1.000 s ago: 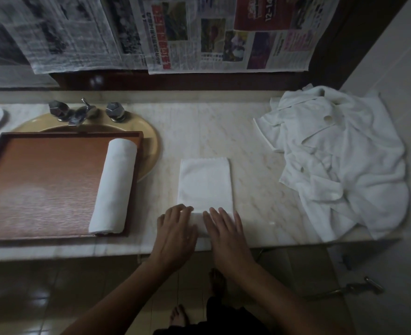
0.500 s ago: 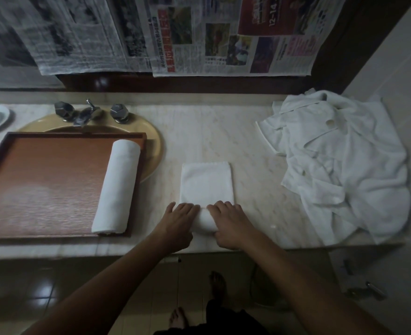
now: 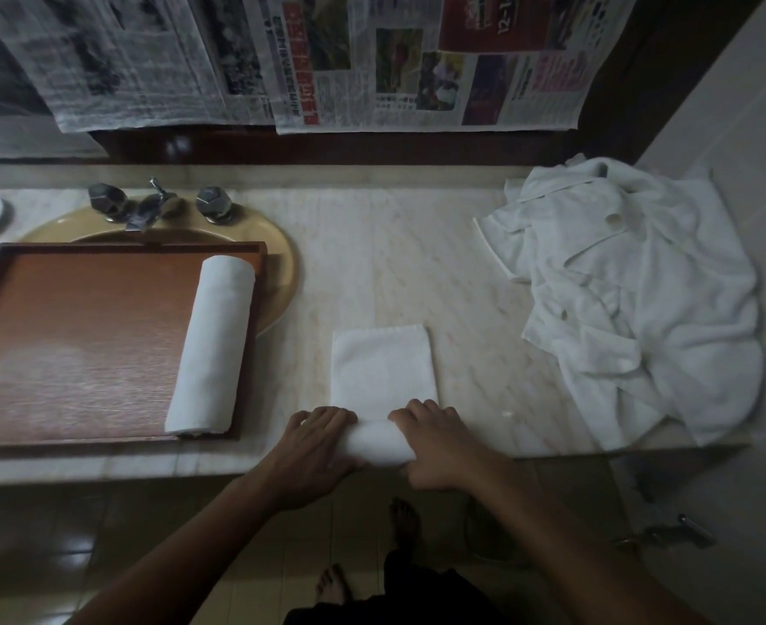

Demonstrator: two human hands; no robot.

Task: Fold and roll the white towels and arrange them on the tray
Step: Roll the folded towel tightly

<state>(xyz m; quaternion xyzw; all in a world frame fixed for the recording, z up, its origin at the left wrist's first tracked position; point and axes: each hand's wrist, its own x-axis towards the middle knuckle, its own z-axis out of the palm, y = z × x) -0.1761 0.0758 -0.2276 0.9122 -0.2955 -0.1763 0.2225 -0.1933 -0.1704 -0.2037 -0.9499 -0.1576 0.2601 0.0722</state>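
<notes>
Two bare arms are shown reaching from the near edge and converging toward the middle: the left forearm (image 3: 182, 548) from the near left, the right forearm (image 3: 575, 534) from the near right. The left grip (image 3: 318, 444) and right grip (image 3: 439, 444) are set side by side, slightly apart, knuckles up. The fingers of each are curled over the rolled near end of the towel (image 3: 378, 437). Bare feet (image 3: 406, 518) are seen below, between the arms.

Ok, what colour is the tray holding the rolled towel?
The tray is reddish-brown wood grain with a darker rim; the head view shows it.
</notes>
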